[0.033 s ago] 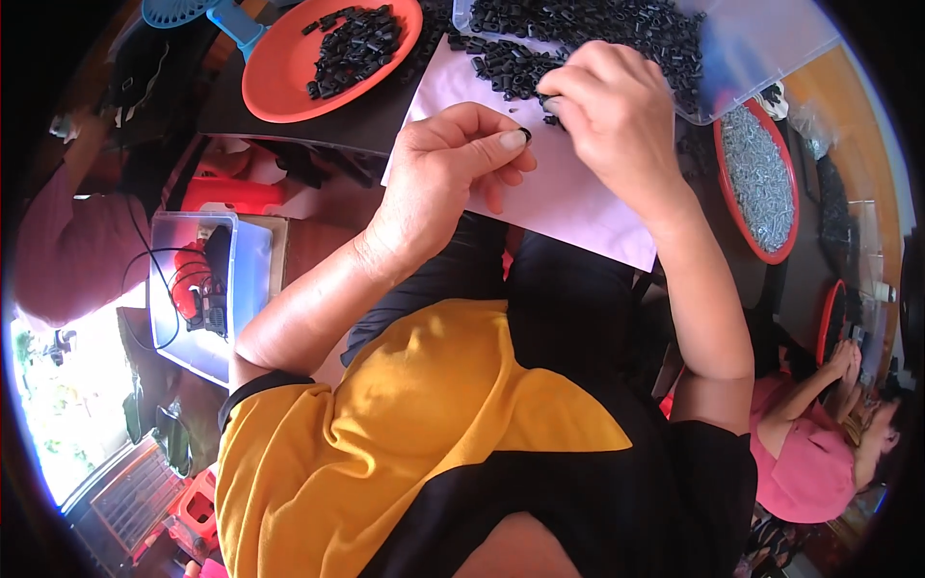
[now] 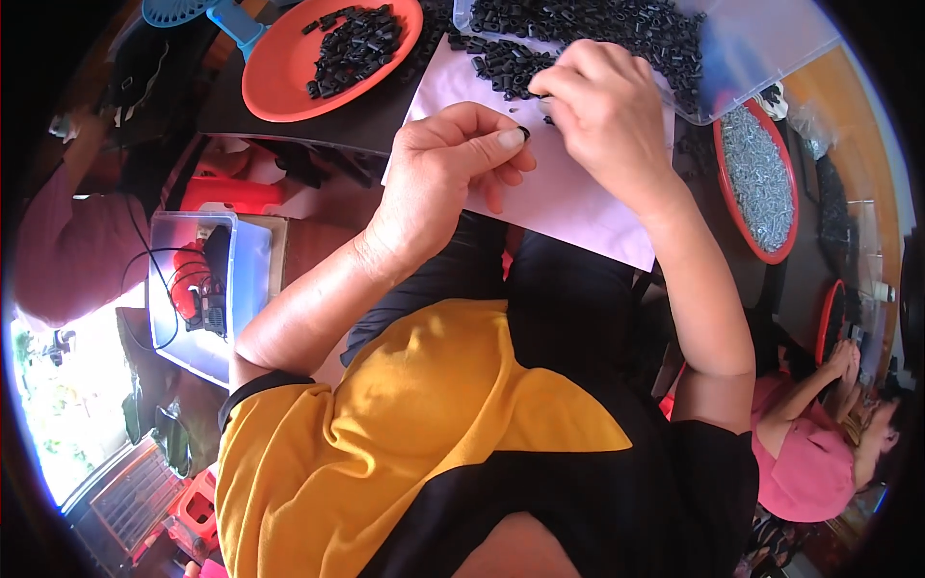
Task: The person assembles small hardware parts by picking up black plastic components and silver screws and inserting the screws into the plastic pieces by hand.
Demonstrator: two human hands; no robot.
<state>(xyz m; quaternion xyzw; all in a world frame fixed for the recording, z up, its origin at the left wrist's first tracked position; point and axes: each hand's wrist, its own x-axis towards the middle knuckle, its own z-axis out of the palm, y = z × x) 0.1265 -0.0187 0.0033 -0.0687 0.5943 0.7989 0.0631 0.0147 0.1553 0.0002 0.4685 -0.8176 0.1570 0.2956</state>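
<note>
My left hand (image 2: 434, 173) is closed in a pinch on a small black piece (image 2: 525, 133) that shows at the thumb tip. The other fingers of that hand curl below it. To its right, my right hand (image 2: 612, 120) has thumb and forefinger drawn together at the edge of a heap of small black pieces (image 2: 506, 65). What lies between those fingertips, if anything, is hidden. The heap rests on a pale pink sheet (image 2: 597, 217), in front of a clear plastic bin (image 2: 771, 48) with many more such black pieces (image 2: 626, 29).
An orange plate (image 2: 275, 87) with black pieces stands at the far left, beside a blue fan (image 2: 178, 10). A red-rimmed tray of silvery screws (image 2: 761, 183) is at the right. Lower left holds a clear box (image 2: 246, 289). Another person in pink (image 2: 809, 453) sits at right.
My right hand has shifted slightly left, its fingertips closer to the heap. My left hand stays in place with its black piece.
</note>
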